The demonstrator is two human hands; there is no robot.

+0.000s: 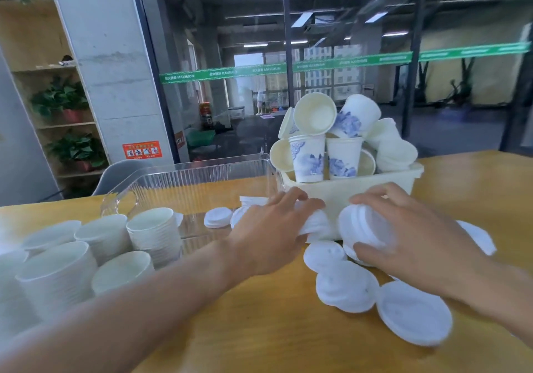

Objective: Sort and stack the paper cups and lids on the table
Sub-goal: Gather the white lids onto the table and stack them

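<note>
My right hand [409, 228] grips a stack of white lids [366, 228] by its rim, tilted on edge, just in front of a cream bin [343, 196]. Fingers of my left hand [274, 228] curl over a white lid [317, 222] beside that stack. Loose white lids [346, 286] lie on the wooden table [259, 329] below and to the right of my hands. The bin holds a heap of paper cups [308, 156], some white, some with blue flower print. Stacks of white cups [153, 228] stand at the left.
A clear plastic bin [202, 182] stands behind the cup stacks, left of the cream bin, with small lids [217, 217] in front of it. A glass wall runs behind the table. A grey chair back [121, 173] shows beyond the far edge.
</note>
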